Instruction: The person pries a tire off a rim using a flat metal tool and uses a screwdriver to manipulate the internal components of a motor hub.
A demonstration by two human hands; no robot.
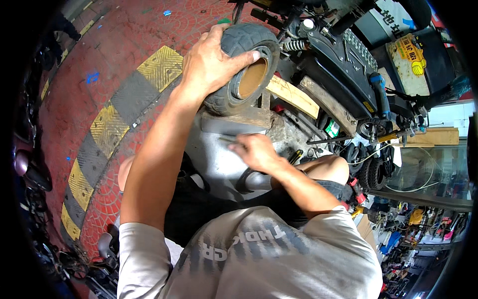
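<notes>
A small thick rubber tyre [249, 36] stands upright on a wooden block [251, 118] in front of me. My left hand [209, 65] is closed on its upper left side, with the fingers over the tread and the thumb over the rim at the hollow centre. The inside of the opening looks brown. Below the block, my right hand [256, 152] is apart from the tyre, above the grey floor [211, 154]. Its fingers are curled and a little blurred. A thin, dull, bar-like shape is at its fingertips, too unclear to name.
To the right stands a black scooter [331, 82] with a coil spring [295, 46]. Wooden planks [294, 97] lie between it and the tyre. A yellow-and-black speed bump [109, 127] curves across the red paving at left. Cluttered tools [413, 224] fill the lower right.
</notes>
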